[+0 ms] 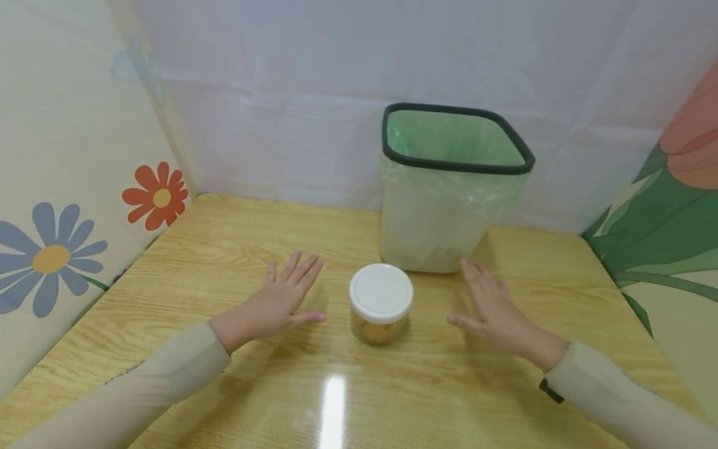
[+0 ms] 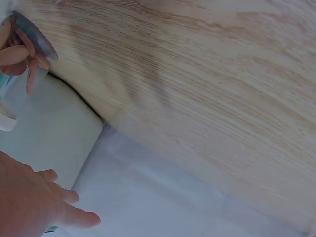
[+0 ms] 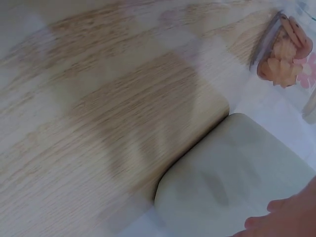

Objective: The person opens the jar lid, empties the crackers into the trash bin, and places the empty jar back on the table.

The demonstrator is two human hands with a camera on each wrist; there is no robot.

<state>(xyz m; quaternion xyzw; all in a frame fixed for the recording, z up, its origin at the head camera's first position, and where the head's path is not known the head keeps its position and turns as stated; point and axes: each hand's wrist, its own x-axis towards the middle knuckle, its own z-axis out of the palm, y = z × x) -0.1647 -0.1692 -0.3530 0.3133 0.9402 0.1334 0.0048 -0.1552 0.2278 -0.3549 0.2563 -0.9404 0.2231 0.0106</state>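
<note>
A clear jar (image 1: 379,332) with a white lid (image 1: 381,292) stands upright on the wooden table, between the two hands. Brownish-orange pieces, perhaps biscuits, show through its side in both wrist views, as in the right wrist view of the jar (image 3: 284,54). To its left is my left hand (image 1: 272,305), fingers straight and spread, apart from the jar. My right hand (image 1: 496,315) is on the other side, its fingers also extended and holding nothing. Its fingertips overlap the lower corner of a pale bin (image 1: 432,218) in the head view; whether they touch it I cannot tell.
The bin has a black rim (image 1: 457,164) and a thin plastic liner, and stands behind the jar at the table's back. A pale cloth (image 1: 280,137) hangs behind the table (image 1: 269,405). Flower-patterned panels (image 1: 56,149) flank both sides.
</note>
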